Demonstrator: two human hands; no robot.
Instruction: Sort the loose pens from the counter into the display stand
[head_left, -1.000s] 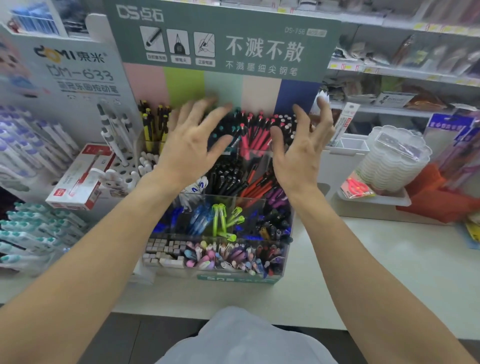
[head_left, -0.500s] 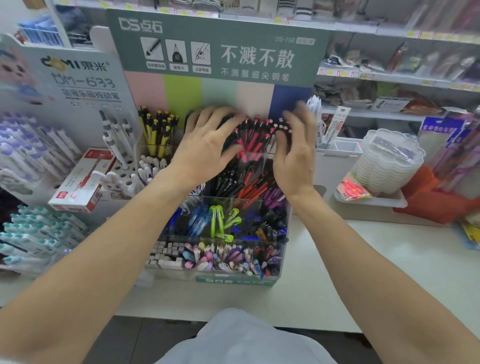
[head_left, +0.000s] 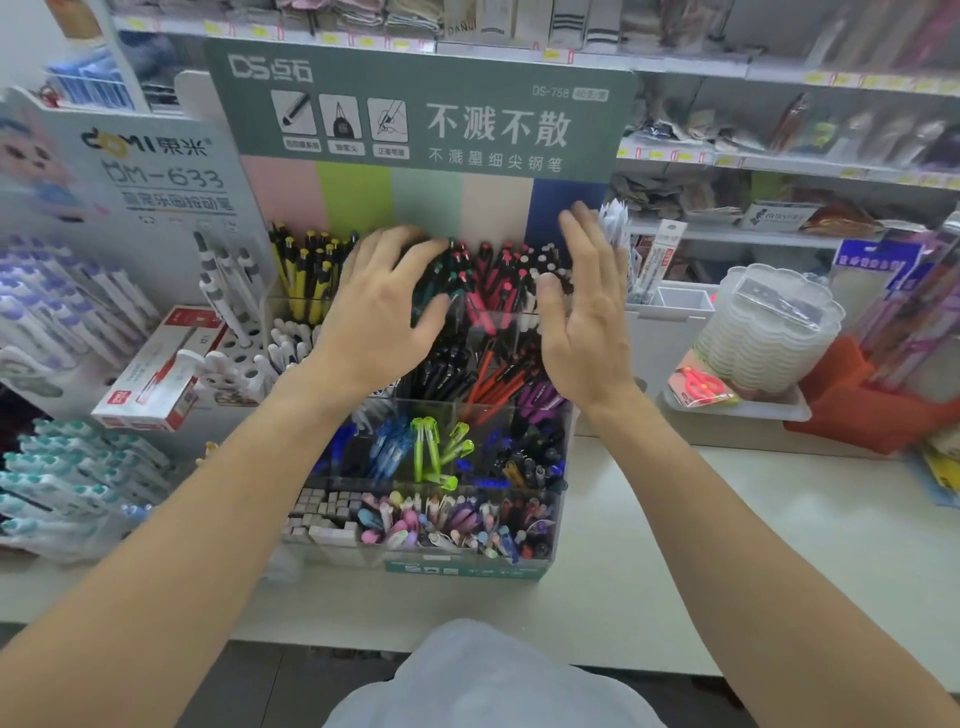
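The left hand (head_left: 382, 312) lies flat, fingers spread, on the green-capped pens at the back of the display stand (head_left: 467, 569), probably to corral them. The red pens (head_left: 491, 283) stand between both palms. The right hand (head_left: 584, 322) stands edge-on, grip open, pinching nothing. No loose pens show on the counter (head_left: 727, 545).
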